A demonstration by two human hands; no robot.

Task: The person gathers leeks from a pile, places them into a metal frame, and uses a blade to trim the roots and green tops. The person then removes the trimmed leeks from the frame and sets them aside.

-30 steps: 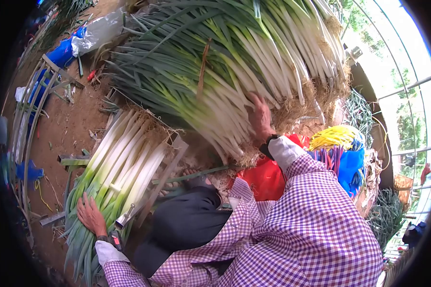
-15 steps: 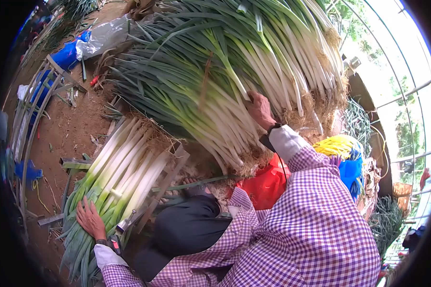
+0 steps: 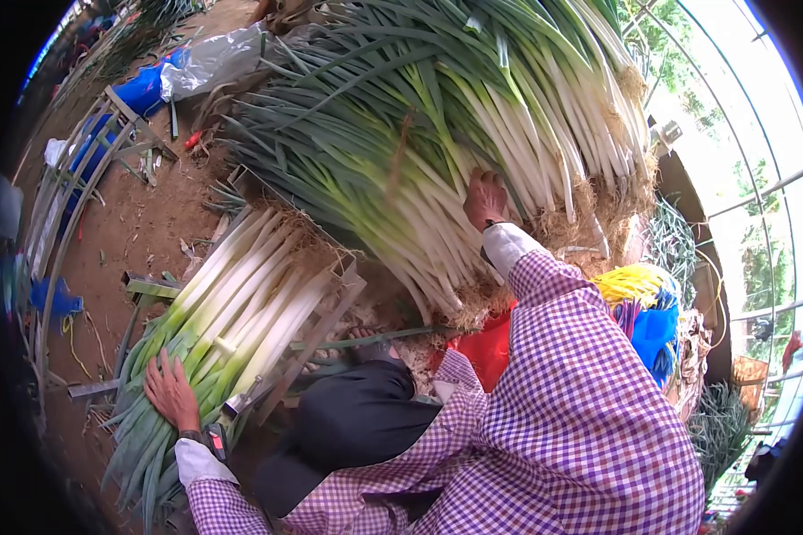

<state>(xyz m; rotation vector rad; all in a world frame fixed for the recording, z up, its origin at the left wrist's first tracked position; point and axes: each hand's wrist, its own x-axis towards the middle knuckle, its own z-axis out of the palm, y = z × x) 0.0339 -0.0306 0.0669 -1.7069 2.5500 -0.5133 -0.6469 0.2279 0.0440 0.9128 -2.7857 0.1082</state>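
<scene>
My left hand (image 3: 171, 392) lies flat, fingers spread, across the green part of a smaller batch of leeks (image 3: 232, 299). These leeks rest side by side in a metal-and-wood frame (image 3: 317, 325), roots toward the top right and leaves hanging at the lower left. At the large pile of leeks (image 3: 544, 125), my right hand (image 3: 486, 198) reaches in among the white shafts, its fingers curled down around a leek. The fingertips are partly hidden by the back of the hand. Shaggy roots (image 3: 477, 303) hang along the pile's near edge.
A red plastic bag (image 3: 486, 348) sits under the pile's near edge. Yellow and blue ties (image 3: 638, 285) lie to the right. At the left stand a curved rack (image 3: 49, 232) and a blue bag (image 3: 143, 94) on bare soil. My dark-clad knee (image 3: 352, 415) is beside the frame.
The view has shifted slightly. My right hand has turned and shifted a little among the shafts; the leek that slanted up from it no longer stands out. My left hand stays on the smaller batch.
</scene>
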